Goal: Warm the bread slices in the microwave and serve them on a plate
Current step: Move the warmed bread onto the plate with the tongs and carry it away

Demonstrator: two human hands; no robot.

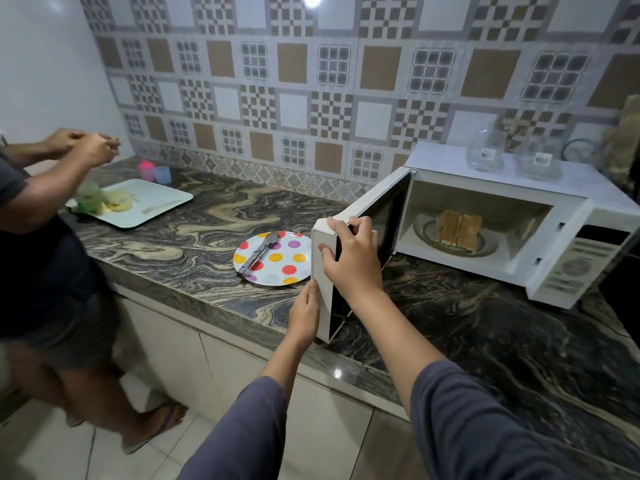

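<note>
Head camera, from the left: a second person (38,216) in a dark shirt and shorts stands at the counter (207,230) with both hands raised together near the wall. Beside them lies a white tray (156,202) carrying green and yellow food, too blurred to name, with a pink cup (145,169) and a pale blue cup (162,174) just behind it. Further right on the counter sits a white plate (270,271) with coloured dots, and metal tongs (258,254) lie across it.

The left hand (306,311) has its fingers straight, touching the lower outer face of the microwave door (381,209), which stands swung wide. The right hand (349,261) grips the door's free edge near the top, fingers curled over it and thumb on the outer face.

Two bread slices (459,226) lie side by side on a dish (485,248) inside the white microwave (554,202). Its control panel (578,265) carries rows of print and a dial, too small to read. On top stand two clear glass jars (486,150), each with a small white label that cannot be read
</note>
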